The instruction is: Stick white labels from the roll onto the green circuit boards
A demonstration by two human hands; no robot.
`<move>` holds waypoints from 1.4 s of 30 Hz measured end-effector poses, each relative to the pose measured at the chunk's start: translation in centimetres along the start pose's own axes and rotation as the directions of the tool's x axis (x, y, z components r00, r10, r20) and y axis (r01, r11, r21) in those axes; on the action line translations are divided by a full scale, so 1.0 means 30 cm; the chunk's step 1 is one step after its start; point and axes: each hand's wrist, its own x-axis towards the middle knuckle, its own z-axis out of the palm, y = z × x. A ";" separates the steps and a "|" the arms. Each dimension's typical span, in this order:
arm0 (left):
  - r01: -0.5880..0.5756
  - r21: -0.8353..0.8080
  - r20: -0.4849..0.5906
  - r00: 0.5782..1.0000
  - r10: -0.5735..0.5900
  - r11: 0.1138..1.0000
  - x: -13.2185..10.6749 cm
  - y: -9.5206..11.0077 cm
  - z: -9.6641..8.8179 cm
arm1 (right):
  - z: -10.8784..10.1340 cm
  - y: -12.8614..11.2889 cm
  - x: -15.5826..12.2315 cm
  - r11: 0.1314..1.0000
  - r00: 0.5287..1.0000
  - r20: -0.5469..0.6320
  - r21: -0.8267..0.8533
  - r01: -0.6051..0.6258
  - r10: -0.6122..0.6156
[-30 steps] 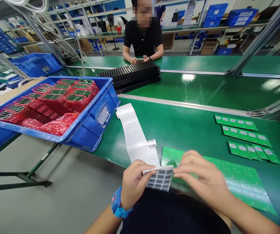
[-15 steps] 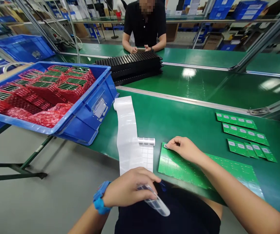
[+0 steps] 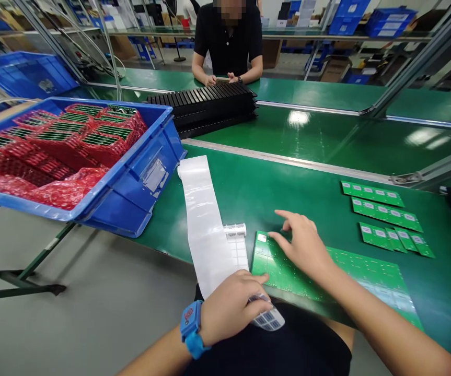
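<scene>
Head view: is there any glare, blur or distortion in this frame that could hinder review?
Head view: overhead lights leave a bright glare on the far green bench and a soft sheen on the white label strip; the wide lens leans the aluminium frame rail near the edge; the left hand and the right hand show no obvious motion blur.

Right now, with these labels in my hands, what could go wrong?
The white label on the corner of the green circuit board panel sits close to your right hand, so a brush might shift it. The label sheet in your left hand joins a long backing strip lying across the bench, which could snag or tear.
</scene>
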 end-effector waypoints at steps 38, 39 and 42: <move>0.158 -0.172 -0.118 0.977 -0.180 0.972 -0.002 0.003 0.021 | -0.094 0.058 -0.075 0.924 0.928 0.293 0.234 -0.304 0.231; 0.157 -0.159 -0.113 0.978 -0.176 0.975 0.000 0.006 0.021 | -0.095 0.081 -0.055 0.947 0.921 0.322 0.161 -0.279 0.217; 0.176 -0.129 -0.097 0.977 -0.189 0.976 0.004 0.013 0.023 | -0.083 0.110 -0.021 0.975 0.917 0.353 0.057 -0.217 0.183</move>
